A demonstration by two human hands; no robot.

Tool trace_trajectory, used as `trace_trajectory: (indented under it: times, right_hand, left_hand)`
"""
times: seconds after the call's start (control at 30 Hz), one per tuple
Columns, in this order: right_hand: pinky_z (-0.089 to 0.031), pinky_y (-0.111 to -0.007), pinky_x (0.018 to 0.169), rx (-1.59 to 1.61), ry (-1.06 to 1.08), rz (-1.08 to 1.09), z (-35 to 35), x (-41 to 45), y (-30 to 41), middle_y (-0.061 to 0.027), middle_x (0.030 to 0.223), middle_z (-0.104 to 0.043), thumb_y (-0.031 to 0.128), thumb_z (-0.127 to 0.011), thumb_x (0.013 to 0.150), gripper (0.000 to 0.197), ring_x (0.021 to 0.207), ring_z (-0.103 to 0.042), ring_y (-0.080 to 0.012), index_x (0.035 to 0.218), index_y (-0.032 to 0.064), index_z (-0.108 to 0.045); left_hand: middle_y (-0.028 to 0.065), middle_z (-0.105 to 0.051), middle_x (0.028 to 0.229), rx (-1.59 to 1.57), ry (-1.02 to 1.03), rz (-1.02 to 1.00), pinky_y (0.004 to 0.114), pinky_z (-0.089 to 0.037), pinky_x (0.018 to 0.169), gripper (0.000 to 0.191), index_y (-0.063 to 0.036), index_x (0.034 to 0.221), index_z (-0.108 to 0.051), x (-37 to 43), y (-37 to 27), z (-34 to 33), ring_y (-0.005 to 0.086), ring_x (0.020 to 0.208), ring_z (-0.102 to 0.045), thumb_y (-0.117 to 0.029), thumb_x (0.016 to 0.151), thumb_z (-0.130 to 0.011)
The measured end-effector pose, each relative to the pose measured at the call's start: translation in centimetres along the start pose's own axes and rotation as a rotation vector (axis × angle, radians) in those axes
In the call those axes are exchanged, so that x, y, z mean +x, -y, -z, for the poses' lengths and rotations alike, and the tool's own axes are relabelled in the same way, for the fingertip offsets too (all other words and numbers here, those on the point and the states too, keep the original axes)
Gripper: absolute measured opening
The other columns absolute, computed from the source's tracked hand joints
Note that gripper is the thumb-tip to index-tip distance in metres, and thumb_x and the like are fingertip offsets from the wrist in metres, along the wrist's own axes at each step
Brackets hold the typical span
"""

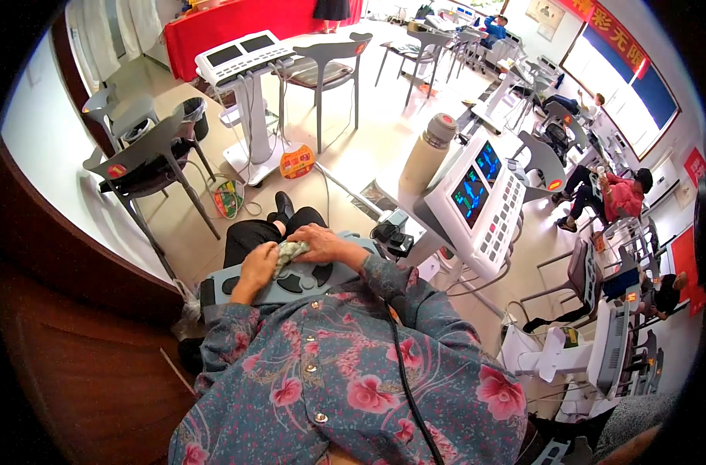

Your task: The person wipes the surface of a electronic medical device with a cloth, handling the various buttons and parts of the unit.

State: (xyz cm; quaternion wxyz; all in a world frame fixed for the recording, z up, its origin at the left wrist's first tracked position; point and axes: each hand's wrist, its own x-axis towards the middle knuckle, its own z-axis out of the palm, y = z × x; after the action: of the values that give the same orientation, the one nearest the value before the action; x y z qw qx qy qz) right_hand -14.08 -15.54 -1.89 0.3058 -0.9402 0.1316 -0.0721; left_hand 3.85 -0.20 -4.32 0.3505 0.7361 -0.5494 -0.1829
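Note:
My left hand (pixel 256 269) and my right hand (pixel 319 243) meet over my lap, and both grip a crumpled pale green cloth (pixel 292 251). Under them lies a grey plastic device (pixel 324 286) with dark inset pads; my forearms and sleeves cover part of it. The cloth bunches between the fingers near the device's far edge. Just right of my right arm, a black plug or adapter (pixel 392 237) rests beside a white console (pixel 475 203) with two lit screens and rows of buttons.
A beige thermos (pixel 427 152) stands behind the console. Another white console (pixel 245 58) on a pedestal is ahead, with grey chairs (pixel 149 154) around. Cables trail over the tiled floor (pixel 353 157). A brown wooden surface (pixel 91 349) borders my left. A seated person in red (pixel 620 195) is at right.

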Motion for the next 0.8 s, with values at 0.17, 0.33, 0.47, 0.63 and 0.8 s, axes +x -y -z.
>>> trace_trajectory:
  times: [0.17, 0.33, 0.47, 0.63, 0.8]
  right_hand:
    - [-0.043, -0.045, 0.1, -0.004, -0.063, 0.036, -0.7, -0.4, -0.9, -0.0099, 0.121, -0.062, 0.038, -0.077, 0.077, 0.055, 0.117, -0.055, -0.0327, 0.126, 0.0164, -0.065]
    - [-0.043, -0.046, 0.101, -0.008, 0.013, -0.018, -0.2, 0.0, -0.3, -0.0103, 0.122, -0.062, 0.038, -0.077, 0.077, 0.053, 0.118, -0.054, -0.0333, 0.125, 0.0177, -0.065]
    - [-0.043, -0.046, 0.101, 0.014, 0.001, -0.009, 0.0, -0.2, -0.1, -0.01, 0.123, -0.062, 0.038, -0.077, 0.077, 0.053, 0.119, -0.053, -0.033, 0.125, 0.0183, -0.066]
    - [-0.043, -0.046, 0.101, 0.005, -0.004, -0.037, 0.1, -0.5, 0.2, -0.0093, 0.124, -0.061, 0.039, -0.077, 0.077, 0.053, 0.119, -0.053, -0.0327, 0.125, 0.0182, -0.065]
    - [-0.043, -0.045, 0.101, 0.007, -0.005, -0.017, 0.0, -0.4, -0.2, -0.0095, 0.123, -0.061, 0.039, -0.077, 0.078, 0.053, 0.119, -0.053, -0.0324, 0.125, 0.0179, -0.065]
  left_hand:
    - [0.0206, -0.066, 0.113, 0.098, 0.004, -0.066, 0.049, -0.047, 0.091, 0.037, -0.0054, 0.12, -0.061, -1.0, -1.7, 0.1, 0.0399, 0.105, -0.061, -0.033, 0.097, -0.05]
    - [0.0208, -0.067, 0.113, 0.115, -0.003, -0.017, 0.048, -0.047, 0.091, 0.037, -0.0043, 0.119, -0.062, -1.3, -2.3, 0.6, 0.0397, 0.106, -0.061, -0.032, 0.097, -0.05]
    - [0.0209, -0.067, 0.113, 0.099, -0.027, -0.055, 0.048, -0.048, 0.091, 0.037, -0.0041, 0.119, -0.062, -1.2, -1.9, 0.3, 0.0395, 0.106, -0.062, -0.031, 0.097, -0.051]
    - [0.0206, -0.067, 0.112, 0.087, -0.042, -0.065, 0.047, -0.048, 0.091, 0.036, -0.0041, 0.119, -0.063, -1.3, -1.9, 0.3, 0.0391, 0.105, -0.062, -0.03, 0.097, -0.052]
    - [0.0198, -0.067, 0.112, 0.098, -0.031, -0.063, 0.048, -0.048, 0.091, 0.036, -0.0046, 0.12, -0.062, -1.0, -1.6, 0.1, 0.039, 0.106, -0.062, -0.03, 0.097, -0.052]
